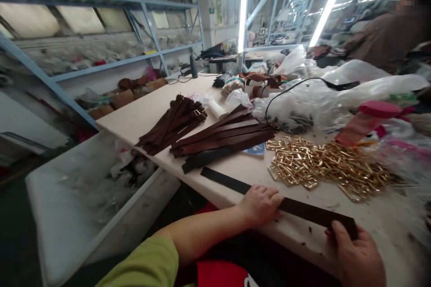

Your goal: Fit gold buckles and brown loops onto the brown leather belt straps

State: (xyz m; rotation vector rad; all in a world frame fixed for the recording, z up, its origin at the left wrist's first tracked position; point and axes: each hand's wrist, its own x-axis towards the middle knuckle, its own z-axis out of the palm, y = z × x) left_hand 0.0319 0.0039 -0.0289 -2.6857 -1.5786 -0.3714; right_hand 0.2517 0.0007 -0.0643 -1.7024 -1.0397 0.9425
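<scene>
Right hand (pixel 358 251) is pinched on a flat dark-brown strip (pixel 226 181), left hand (pixel 260 204) curled over it; crumpled plastic (pixel 101 201) is held in a white bin (pixel 134 217).

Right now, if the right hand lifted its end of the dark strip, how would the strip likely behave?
The dark strip looks thin and flat, so probably light. Being long and narrow, it would likely bend, though lying straight hints at some stiffness. The left hand over its middle may keep the far end down.

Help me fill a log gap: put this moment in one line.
left hand: over dark strap, partway along | right hand: pinching its near end | gold metal frames: piled beyond strap | brown strap bundles: two, on table
</scene>
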